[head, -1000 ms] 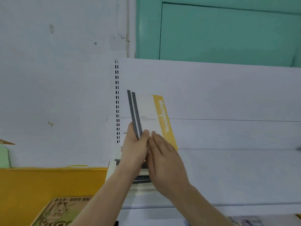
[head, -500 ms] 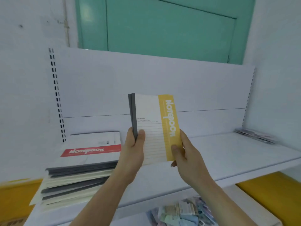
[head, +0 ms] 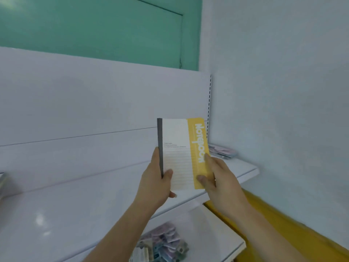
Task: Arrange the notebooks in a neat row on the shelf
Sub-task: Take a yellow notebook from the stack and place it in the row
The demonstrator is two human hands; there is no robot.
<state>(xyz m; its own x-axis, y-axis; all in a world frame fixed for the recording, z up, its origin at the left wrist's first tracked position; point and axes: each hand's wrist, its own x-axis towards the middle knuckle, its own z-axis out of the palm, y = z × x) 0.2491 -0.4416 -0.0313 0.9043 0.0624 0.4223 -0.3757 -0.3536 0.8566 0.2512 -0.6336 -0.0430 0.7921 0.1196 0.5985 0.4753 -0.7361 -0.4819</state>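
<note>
white shelf [head: 56, 214], white wall [head: 283, 91], teal door [head: 94, 25] behind.

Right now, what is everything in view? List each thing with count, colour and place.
notebook: one, white with yellow band and grey spine, held upright above the shelf
shelf: one, white, across the middle
flat packets: small pile, pale, count unclear, shelf's far right end
small packets: heap, mixed pale colours, lower shelf
door: one, teal, behind the back panel
yellow surface: one, lower right
left hand: grips the spine edge
right hand: holds the yellow edge
</note>
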